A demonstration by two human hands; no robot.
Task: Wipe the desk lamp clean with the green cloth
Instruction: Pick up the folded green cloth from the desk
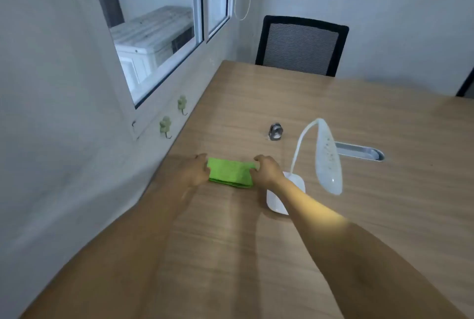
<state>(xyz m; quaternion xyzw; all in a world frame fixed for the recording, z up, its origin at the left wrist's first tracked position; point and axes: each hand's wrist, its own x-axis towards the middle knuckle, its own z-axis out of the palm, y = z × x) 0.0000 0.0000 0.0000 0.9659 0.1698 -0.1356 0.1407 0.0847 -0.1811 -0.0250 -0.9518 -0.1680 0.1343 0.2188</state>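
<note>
A folded green cloth [229, 174] lies on the wooden desk [359, 216] near its left edge. My left hand [196, 170] grips the cloth's left end and my right hand [266, 170] grips its right end. Just to the right stands a white desk lamp: its flat base [297, 186] is partly hidden under my right forearm, a thin curved neck [301, 140] rises from it, and the long oval head [329, 162] hangs tilted downward over the desk.
A small metal clip-like object [275, 132] sits behind the cloth. A metal cable slot [359, 152] is set into the desk behind the lamp. A black mesh chair [301, 45] stands at the far end. Wall with hooks [165, 126] and window [159, 36] on the left.
</note>
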